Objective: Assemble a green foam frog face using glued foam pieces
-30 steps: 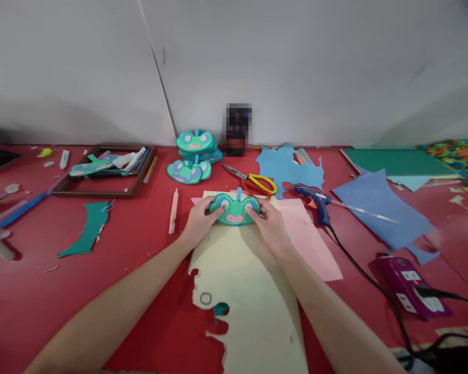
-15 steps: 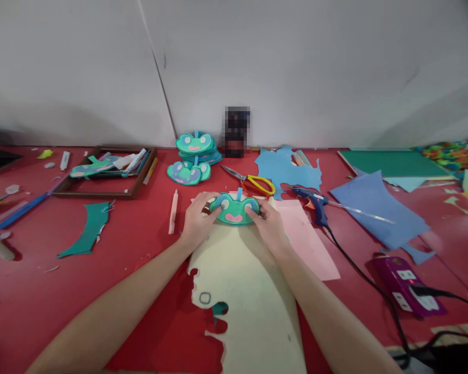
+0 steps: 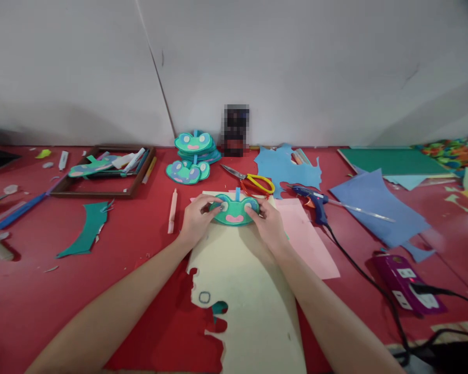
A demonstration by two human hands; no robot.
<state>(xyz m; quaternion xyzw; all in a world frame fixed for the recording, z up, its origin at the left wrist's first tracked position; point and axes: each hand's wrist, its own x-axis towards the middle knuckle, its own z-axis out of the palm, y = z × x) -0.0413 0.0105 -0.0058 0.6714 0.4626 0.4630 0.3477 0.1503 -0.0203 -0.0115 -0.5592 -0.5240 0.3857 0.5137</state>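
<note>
Between my two hands is a green frog-face cutout (image 3: 234,212) with blue eye patches, pale eyes, a pink mouth and a small blue tab on top. My left hand (image 3: 197,218) pinches its left side, thumb on the left eye. On the other side my right hand (image 3: 271,221) grips it, thumb by the right eye. Underneath lies a cream sheet (image 3: 253,301) with a ragged cut left edge and a small drawn ring. A pink marker (image 3: 172,211) lies left of my left hand; a pink sheet (image 3: 306,241) is beside my right hand.
Behind the hands are yellow-handled scissors (image 3: 253,181) and a pile of similar frog faces (image 3: 195,150). To the right lie a blue glue gun (image 3: 315,200) with its cord, blue sheets (image 3: 374,208) and a purple power strip (image 3: 407,285). A brown frame (image 3: 91,195) holds markers at left.
Both hands keep their hold on the frog face, which stays almost in place, shifted very slightly left. The whole view has moved only a little.
</note>
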